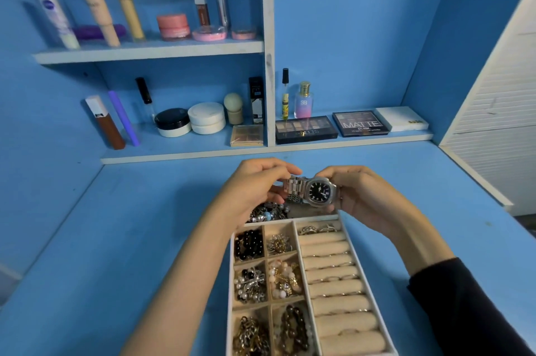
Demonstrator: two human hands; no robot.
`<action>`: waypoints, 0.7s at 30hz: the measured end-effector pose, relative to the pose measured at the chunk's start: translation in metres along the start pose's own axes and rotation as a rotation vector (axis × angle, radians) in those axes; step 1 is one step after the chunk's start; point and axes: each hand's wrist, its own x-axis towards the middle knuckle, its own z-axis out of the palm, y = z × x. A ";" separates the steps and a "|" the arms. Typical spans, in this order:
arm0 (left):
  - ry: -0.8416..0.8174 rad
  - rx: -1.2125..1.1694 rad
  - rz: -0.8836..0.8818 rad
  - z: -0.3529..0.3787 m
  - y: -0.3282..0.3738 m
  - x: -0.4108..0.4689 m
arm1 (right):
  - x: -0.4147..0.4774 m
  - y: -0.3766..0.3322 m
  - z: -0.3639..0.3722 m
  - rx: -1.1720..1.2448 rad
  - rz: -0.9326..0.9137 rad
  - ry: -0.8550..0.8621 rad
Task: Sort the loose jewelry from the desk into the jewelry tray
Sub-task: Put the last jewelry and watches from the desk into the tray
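A silver wristwatch [317,191] with a black dial is held in the air above the far end of the jewelry tray [297,242]. My left hand [255,187] pinches its metal band, and my right hand [356,190] grips the case from the right. The beige tray has small compartments on the left with bead bracelets, brooches and chains, and ring rolls on the right holding several rings. A heap of loose jewelry [268,212] lies in the tray's far compartment, partly hidden behind my left hand.
The tray lies on a blue desk [116,239]. Shelves at the back carry cosmetics: jars, tubes, a perfume bottle [303,100] and eyeshadow palettes [359,123]. A white slatted panel [499,123] stands at the right.
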 end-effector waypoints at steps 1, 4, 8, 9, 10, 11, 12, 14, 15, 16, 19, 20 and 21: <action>-0.041 0.000 -0.032 -0.001 0.004 0.002 | 0.001 -0.002 -0.001 0.048 0.025 -0.015; -0.074 0.011 -0.098 -0.006 0.014 0.009 | 0.001 -0.009 -0.005 0.101 0.035 -0.126; -0.142 -0.004 -0.150 -0.013 0.019 0.012 | -0.002 -0.010 -0.006 -0.058 0.025 -0.044; -0.155 0.026 -0.142 -0.015 0.017 0.012 | -0.003 -0.010 -0.006 -0.093 0.025 -0.010; -0.158 0.088 -0.118 -0.015 0.015 0.012 | -0.004 -0.010 -0.006 -0.148 0.017 0.012; -0.150 0.167 -0.084 -0.015 0.012 0.011 | -0.005 -0.009 -0.006 -0.230 0.000 0.032; -0.127 0.249 -0.047 -0.013 0.010 0.010 | -0.006 -0.009 -0.006 -0.331 -0.024 0.057; -0.072 0.407 0.023 -0.009 0.008 0.009 | -0.007 -0.007 -0.006 -0.509 -0.061 0.116; -0.059 0.489 0.047 -0.007 0.008 0.008 | -0.006 -0.005 -0.006 -0.571 -0.071 0.141; -0.060 0.567 0.062 -0.005 0.008 0.008 | -0.006 -0.004 -0.006 -0.633 -0.080 0.160; -0.090 0.761 0.089 0.000 0.007 0.007 | -0.007 0.000 -0.005 -0.859 -0.121 0.177; -0.089 0.812 0.102 0.001 0.006 0.006 | -0.007 0.002 -0.004 -0.921 -0.140 0.169; -0.085 0.855 0.116 0.003 0.005 0.006 | -0.007 0.003 -0.003 -0.966 -0.157 0.162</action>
